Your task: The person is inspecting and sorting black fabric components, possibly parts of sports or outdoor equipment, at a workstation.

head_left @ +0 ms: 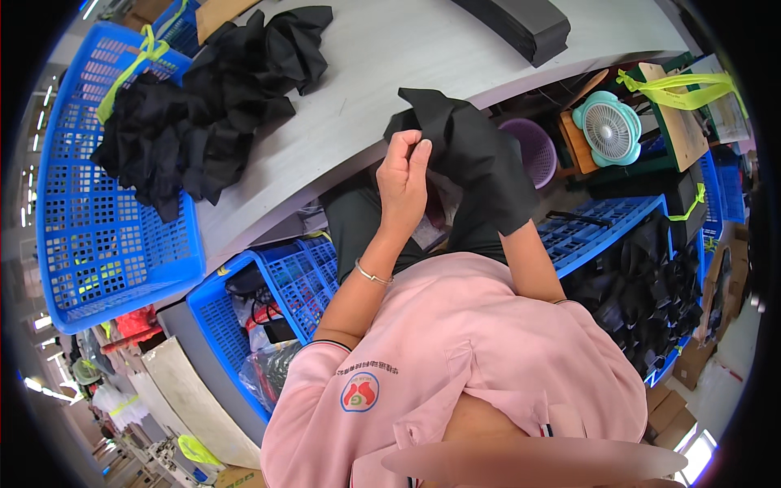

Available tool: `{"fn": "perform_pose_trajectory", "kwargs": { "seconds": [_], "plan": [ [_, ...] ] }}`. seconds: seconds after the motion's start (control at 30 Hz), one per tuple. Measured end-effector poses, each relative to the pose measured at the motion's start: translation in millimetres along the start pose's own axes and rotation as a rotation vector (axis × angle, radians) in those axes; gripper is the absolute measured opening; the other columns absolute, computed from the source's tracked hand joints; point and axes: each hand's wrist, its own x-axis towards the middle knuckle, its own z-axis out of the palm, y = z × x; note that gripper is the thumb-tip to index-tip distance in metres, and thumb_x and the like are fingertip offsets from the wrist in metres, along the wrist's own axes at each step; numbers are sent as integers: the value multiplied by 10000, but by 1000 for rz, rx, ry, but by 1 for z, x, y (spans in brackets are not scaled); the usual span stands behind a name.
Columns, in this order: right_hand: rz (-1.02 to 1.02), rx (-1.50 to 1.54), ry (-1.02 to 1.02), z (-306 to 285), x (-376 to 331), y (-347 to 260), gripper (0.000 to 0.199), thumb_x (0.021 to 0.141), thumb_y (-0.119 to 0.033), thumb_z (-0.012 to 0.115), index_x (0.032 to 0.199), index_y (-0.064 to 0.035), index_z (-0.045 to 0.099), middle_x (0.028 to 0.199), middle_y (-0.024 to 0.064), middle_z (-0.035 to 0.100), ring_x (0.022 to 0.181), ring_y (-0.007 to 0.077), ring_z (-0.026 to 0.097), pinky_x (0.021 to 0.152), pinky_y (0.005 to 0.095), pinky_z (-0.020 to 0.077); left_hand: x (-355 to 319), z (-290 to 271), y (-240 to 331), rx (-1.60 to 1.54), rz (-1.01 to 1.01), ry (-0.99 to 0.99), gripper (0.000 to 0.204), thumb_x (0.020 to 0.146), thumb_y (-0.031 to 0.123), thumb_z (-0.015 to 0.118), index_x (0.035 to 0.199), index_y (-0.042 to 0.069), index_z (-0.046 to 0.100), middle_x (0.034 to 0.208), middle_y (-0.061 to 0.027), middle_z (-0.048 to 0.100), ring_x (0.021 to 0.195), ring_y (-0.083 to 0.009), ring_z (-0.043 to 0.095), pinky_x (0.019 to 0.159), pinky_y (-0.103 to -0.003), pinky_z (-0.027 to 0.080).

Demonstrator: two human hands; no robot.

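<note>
A piece of black cloth (476, 154) hangs over my lap by the table's near edge, draped like a sleeve over my right wrist. My left hand (404, 180) is closed, its thumb and fingers pinching the cloth's left edge. My right forearm runs up into the cloth, which covers my right hand, so its fingers are hidden. On the table at the left lies a loose heap of black cloth pieces (236, 98), spilling over a blue basket. A neat stack of black pieces (521, 28) rests at the far right of the grey table (358, 73).
A tall blue basket (61, 236) stands left of the table. Another blue basket (220, 313) with bags sits by my left elbow. To my right, a blue crate (606, 228) stands by many dark pieces. A turquoise fan (608, 128) and purple bin (529, 153) are beyond.
</note>
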Motion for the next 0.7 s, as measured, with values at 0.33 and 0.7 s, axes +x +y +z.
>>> {"fn": "perform_pose_trajectory", "kwargs": {
  "seconds": [0.33, 0.7],
  "plan": [
    [-104, 401, -222, -5, 18, -54, 355, 947, -43, 591, 1290, 41, 557, 1152, 132, 654, 1039, 244, 622, 922, 333, 500, 27, -20, 2, -285, -139, -208, 110, 916, 19, 696, 1023, 11, 675, 1028, 1, 607, 822, -47, 544, 790, -202, 464],
    [-269, 135, -74, 8, 22, -59, 251, 821, 0, 628, 1072, 7, 632, 1027, 149, 664, 988, 301, 642, 869, 379, 522, 24, -29, 16, 108, -99, -301, 552, 797, -24, 737, 1299, 34, 514, 1127, -89, 637, 900, -121, 653, 877, -322, 509]
  ]
}}
